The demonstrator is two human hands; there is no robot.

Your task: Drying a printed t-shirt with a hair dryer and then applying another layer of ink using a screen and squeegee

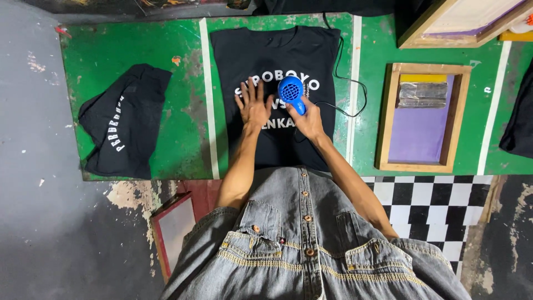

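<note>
Grey denim shirt, metal snaps, sleeves apparently short.

A crumpled black T-shirt with white lettering (123, 119) is lying at nine o'clock on the green table (183, 150). A wooden screen-printing frame with purple mesh (425, 118) is sitting at three o'clock, and another wooden frame (463, 22) is leaning at one o'clock. A red-edged frame (173, 230) is resting on the floor at seven o'clock.

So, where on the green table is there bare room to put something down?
Bare green lies between the folded shirt and the white stripe, and in the strip between the flat shirt and the wooden frame, though the dryer cord crosses it. The middle is crowded: left hand, right hand holding the blue dryer.
</note>
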